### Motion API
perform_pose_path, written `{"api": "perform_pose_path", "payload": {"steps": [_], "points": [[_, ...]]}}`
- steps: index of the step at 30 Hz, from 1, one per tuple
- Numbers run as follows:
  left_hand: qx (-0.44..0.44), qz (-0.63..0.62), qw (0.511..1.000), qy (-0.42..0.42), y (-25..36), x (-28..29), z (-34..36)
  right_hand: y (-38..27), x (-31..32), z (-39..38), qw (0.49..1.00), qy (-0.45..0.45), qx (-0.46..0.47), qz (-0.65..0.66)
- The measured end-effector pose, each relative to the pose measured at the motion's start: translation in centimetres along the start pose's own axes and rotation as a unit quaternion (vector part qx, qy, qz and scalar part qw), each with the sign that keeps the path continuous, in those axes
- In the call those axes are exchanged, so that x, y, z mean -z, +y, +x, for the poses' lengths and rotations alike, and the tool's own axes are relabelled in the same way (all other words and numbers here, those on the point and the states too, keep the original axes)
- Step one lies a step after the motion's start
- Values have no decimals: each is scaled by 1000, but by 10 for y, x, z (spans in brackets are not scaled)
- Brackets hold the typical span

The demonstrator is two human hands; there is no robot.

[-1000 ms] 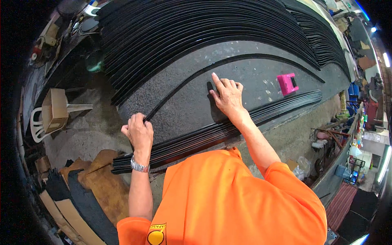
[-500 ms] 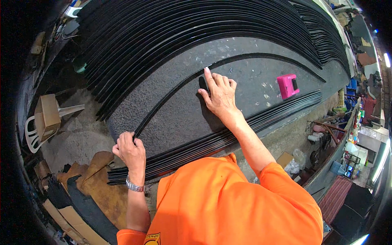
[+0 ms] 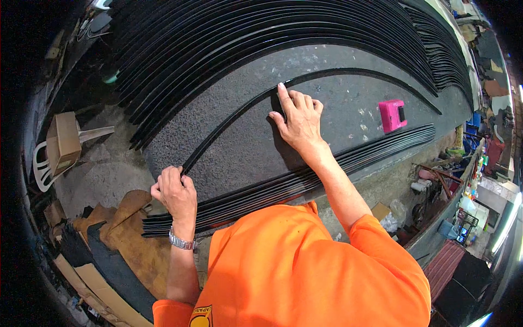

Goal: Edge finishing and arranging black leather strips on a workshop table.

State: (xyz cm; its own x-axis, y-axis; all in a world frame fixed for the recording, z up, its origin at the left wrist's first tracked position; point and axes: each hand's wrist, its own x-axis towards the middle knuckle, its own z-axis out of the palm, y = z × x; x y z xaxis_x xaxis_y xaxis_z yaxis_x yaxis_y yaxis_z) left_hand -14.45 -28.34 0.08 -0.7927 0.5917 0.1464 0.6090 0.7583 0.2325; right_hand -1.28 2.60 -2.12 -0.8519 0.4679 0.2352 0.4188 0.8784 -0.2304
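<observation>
Pinching the near end of a single black strip (image 3: 229,122) at the bench's near-left edge, left hand (image 3: 175,192) has fingers curled shut around it, likely to keep it taut. Right hand (image 3: 297,122) lies flat and open farther along the same strip, mid-bench, fingers spread, pressing it down, gripping nothing. The strip runs across the grey bench top (image 3: 239,152). Finished strips (image 3: 305,177) are stacked along the near edge; pink tool (image 3: 393,115) sits right of centre; the big strip pile (image 3: 261,38) covers the far edge.

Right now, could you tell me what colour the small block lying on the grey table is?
Bright pink block, clearest in the head view.
</observation>
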Motion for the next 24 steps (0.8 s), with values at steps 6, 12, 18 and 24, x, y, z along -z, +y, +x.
{"api": "perform_pose_path", "payload": {"steps": [6,12,18,24], "points": [[-3,10,1000,4,-1,-1,-2,-19,6,0,999,-21,35,20],[-1,8,1000,6,-2,-1,-2,-17,8,2,999,-16,39,24],[-3,8,1000,9,-1,-2,-2,6,10,8,1000,22,5,-14],[5,16,1000,1,-2,-4,-3,-11,12,10,999,10,50,15]]}}
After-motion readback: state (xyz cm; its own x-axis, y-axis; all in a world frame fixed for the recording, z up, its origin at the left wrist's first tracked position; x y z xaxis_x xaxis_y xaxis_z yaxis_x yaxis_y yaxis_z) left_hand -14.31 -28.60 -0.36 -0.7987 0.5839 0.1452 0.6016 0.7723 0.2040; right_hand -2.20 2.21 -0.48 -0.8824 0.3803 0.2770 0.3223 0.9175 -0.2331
